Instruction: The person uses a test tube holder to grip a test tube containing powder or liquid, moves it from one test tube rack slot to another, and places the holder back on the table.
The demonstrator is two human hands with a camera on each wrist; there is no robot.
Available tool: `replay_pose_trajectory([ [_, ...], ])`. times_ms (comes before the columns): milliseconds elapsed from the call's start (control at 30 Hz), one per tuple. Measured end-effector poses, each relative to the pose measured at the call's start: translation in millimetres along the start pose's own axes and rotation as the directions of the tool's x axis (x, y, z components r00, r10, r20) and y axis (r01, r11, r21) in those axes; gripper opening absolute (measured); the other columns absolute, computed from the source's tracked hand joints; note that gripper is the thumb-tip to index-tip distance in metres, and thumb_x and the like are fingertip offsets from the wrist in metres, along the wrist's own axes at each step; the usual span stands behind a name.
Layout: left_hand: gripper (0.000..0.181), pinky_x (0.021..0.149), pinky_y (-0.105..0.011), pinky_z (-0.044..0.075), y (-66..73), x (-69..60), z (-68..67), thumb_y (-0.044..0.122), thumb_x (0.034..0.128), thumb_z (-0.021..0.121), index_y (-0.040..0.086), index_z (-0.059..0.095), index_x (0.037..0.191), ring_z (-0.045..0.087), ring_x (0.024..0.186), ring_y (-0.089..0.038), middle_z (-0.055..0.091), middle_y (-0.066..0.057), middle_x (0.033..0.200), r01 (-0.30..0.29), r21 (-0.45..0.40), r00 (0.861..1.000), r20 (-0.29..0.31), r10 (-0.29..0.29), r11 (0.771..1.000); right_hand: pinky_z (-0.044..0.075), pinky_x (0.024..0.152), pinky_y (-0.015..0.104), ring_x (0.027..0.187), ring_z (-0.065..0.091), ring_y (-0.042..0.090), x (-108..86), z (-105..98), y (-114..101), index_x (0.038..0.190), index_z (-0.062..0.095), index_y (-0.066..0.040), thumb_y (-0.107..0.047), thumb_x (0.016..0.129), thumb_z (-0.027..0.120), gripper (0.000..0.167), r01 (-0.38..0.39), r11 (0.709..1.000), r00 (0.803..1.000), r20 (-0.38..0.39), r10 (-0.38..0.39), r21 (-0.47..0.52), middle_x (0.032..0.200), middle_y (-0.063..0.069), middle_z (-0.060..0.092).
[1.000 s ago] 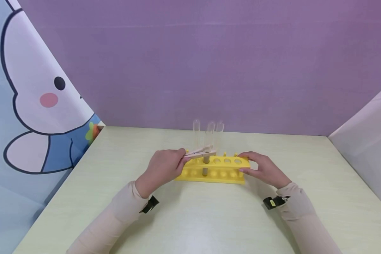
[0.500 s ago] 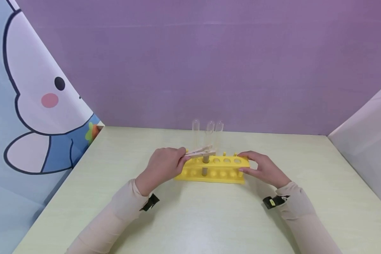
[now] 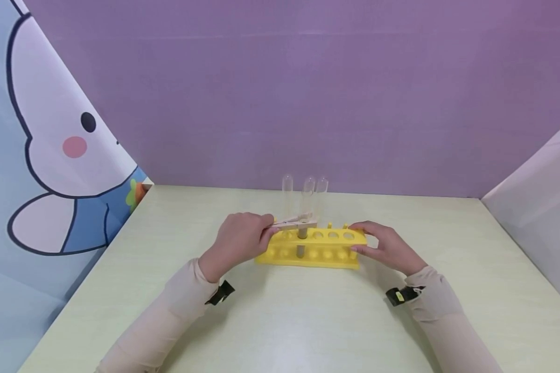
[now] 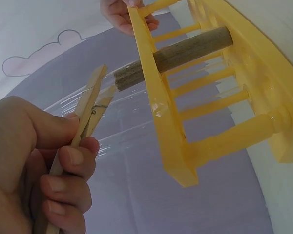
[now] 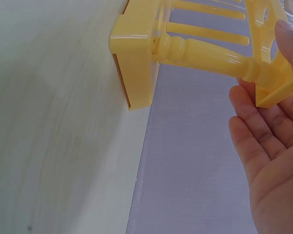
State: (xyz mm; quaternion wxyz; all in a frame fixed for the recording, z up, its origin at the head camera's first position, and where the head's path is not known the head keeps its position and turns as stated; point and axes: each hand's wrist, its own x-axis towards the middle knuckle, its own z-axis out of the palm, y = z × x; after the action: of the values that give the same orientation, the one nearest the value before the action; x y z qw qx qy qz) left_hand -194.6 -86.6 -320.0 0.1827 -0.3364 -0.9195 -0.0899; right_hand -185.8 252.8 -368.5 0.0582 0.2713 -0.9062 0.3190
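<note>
My left hand (image 3: 240, 241) grips the legs of a wooden test tube clamp (image 4: 92, 107). The clamp's tips are at a clear test tube (image 3: 302, 234) with a grey-brown filling (image 4: 195, 48) in its lower part. That tube stands in a hole of the yellow test tube rack (image 3: 333, 263), its filled end reaching the rack's base. With thumb and fingers, my right hand (image 3: 388, 249) holds the right end of the rack's upper shelf. In the right wrist view, the rack's end post (image 5: 210, 54) shows beside the fingers.
Clear glass tubes (image 3: 287, 197) with rounded tops rise behind the rack. The rack stands on a pale wooden table (image 3: 289, 316). A purple backdrop (image 3: 280, 103) closes off the back, and a cartoon-printed cloth (image 3: 51, 217) hangs at the left.
Both hands keep their hold with almost no movement. The left wrist rises very slightly; the clamp, tube and rack stay essentially in place.
</note>
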Motion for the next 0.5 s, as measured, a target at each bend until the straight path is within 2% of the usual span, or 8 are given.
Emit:
replay_pose_trajectory([
  [233,0.031,0.042,-0.022,0.019,-0.4,2.5,-1.7,0.026,0.09,0.062,0.017,0.047,0.064,0.025,0.044,-0.008,0.026,0.007,0.05,0.025,-0.015,0.999,-0.033,-0.026,1.0,0.046,0.089,0.05,0.107,0.058,0.027,0.1,-0.2,0.1,0.12,0.058,-0.005,-0.012,0.08,0.075,0.044,-0.005,1.0,1.0,-0.004,0.005,0.003,0.118,0.008,0.062],
  [500,0.033,0.043,-0.022,0.017,0.2,6.1,-10.1,0.025,0.0912,0.062,0.017,0.046,0.064,0.022,0.045,-0.008,0.026,0.007,0.05,0.03,-0.032,0.997,-0.064,-0.032,0.999,0.046,0.09,0.05,0.107,0.058,0.028,-0.2,0.8,1.3,0.12,0.058,-0.005,-0.012,0.08,0.075,0.044,-0.01,1.0,1.0,-0.005,0.01,-0.004,0.118,0.008,0.062],
])
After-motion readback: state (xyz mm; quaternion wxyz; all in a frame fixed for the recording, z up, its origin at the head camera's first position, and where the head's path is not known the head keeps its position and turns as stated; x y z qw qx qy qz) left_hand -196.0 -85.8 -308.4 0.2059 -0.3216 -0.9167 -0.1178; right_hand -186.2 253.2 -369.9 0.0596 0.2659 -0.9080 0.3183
